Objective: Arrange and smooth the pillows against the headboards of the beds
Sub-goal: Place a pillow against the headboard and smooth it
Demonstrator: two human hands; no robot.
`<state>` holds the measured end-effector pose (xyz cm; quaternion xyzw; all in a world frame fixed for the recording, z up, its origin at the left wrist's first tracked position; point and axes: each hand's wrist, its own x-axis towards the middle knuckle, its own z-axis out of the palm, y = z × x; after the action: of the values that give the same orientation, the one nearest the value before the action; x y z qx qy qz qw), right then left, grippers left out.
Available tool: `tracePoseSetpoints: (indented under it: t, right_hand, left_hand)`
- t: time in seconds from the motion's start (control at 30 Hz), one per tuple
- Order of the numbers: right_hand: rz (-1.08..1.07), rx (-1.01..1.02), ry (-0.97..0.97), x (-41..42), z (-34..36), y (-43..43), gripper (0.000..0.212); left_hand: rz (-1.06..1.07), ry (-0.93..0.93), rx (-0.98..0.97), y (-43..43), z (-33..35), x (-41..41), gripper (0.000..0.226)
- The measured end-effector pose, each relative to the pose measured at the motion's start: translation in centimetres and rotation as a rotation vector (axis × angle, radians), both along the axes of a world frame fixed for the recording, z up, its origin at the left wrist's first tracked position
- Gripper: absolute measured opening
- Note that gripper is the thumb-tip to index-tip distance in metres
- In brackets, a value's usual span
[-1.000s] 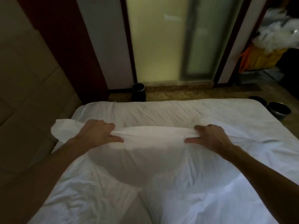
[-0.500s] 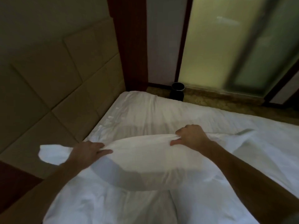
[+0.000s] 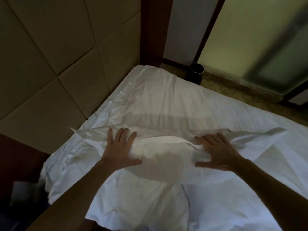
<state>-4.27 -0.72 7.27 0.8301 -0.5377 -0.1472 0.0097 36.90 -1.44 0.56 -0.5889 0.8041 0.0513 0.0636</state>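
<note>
two hands press flat on a white pillow (image 3: 160, 157). the left hand (image 3: 119, 147) is on its left part and the right hand (image 3: 216, 150) is on its right part, both with fingers straight and spread, holding nothing. the pillow lies across the white bed (image 3: 166, 100), near the tan headboard (image 3: 58, 64). a black bin (image 3: 195, 73) stands on the floor (image 3: 233, 90) past the bed.
</note>
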Motion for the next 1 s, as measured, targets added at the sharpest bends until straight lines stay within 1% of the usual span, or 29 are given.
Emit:
tracePoseSetpoints:
  t: [0.03, 0.1, 0.2, 0.27, 0.3, 0.37, 0.4, 0.43, 0.5, 0.53, 0.57, 0.6, 0.77, 0.87, 1.0]
  right_hand:
    - [0.018, -0.005, 0.068, 0.2, -0.3, 0.0, 0.109]
    - [-0.003, 0.014, 0.159, 0.7, -1.1, -0.2, 0.114]
    - [-0.091, 0.096, 0.261, 2.3, -2.1, -1.0, 0.108]
    - [-0.155, 0.156, 0.297, 3.9, -2.5, -1.7, 0.094]
    - [-0.188, 0.161, 0.294, 4.8, -3.0, -1.9, 0.081]
    - [-0.229, 0.094, 0.251, 6.3, -3.9, -2.0, 0.05]
    - [-0.238, 0.052, 0.202, 6.7, -4.4, -1.8, 0.039]
    - [-0.242, 0.005, 0.164, 7.0, -4.8, -1.5, 0.035]
    - [-0.257, -0.051, 0.139, 7.2, -4.7, -1.2, 0.032]
    - [-0.255, -0.078, 0.135, 7.3, -4.1, -1.4, 0.03]
    - [-0.25, -0.101, 0.128, 7.3, -3.2, -1.6, 0.03]
    - [-0.242, -0.114, 0.123, 7.4, -2.0, -2.0, 0.029]
    - [-0.157, -0.139, 0.138, 10.3, 5.2, -5.6, 0.036]
    - [-0.058, -0.164, 0.153, 13.8, 9.3, -8.2, 0.041]
    - [0.117, -0.222, 0.133, 19.6, 13.4, -11.9, 0.044]
  left_hand:
    - [-0.019, 0.001, -0.02, -0.7, -0.6, 0.3, 0.122]
    - [-0.071, 0.013, -0.063, -1.9, -2.0, 0.8, 0.112]
    - [-0.137, 0.027, -0.137, -3.0, -3.7, 0.9, 0.095]
    - [-0.161, 0.03, -0.198, -3.4, -4.6, 0.8, 0.082]
    - [-0.177, 0.036, -0.223, -3.6, -5.0, 0.6, 0.076]
    - [-0.181, 0.022, -0.243, -3.7, -5.6, 0.4, 0.07]
    - [-0.176, 0.002, -0.238, -3.7, -5.8, 0.3, 0.066]
    - [-0.178, -0.003, -0.262, -3.7, -6.0, 0.2, 0.057]
    - [-0.179, 0.042, -0.36, -3.3, -5.9, 0.4, 0.025]
    - [-0.172, 0.082, -0.399, -3.2, -5.7, 0.8, 0.023]
    - [-0.171, 0.116, -0.428, -3.3, -5.5, 1.2, 0.029]
    - [-0.153, 0.145, -0.434, -3.4, -4.9, 1.7, 0.031]
    - [-0.009, 0.204, -0.469, -4.5, 0.7, 5.3, 0.024]
    - [0.094, 0.201, -0.514, -3.9, 4.8, 8.4, 0.023]
    - [0.282, 0.162, -0.489, -1.3, 8.4, 13.3, 0.027]
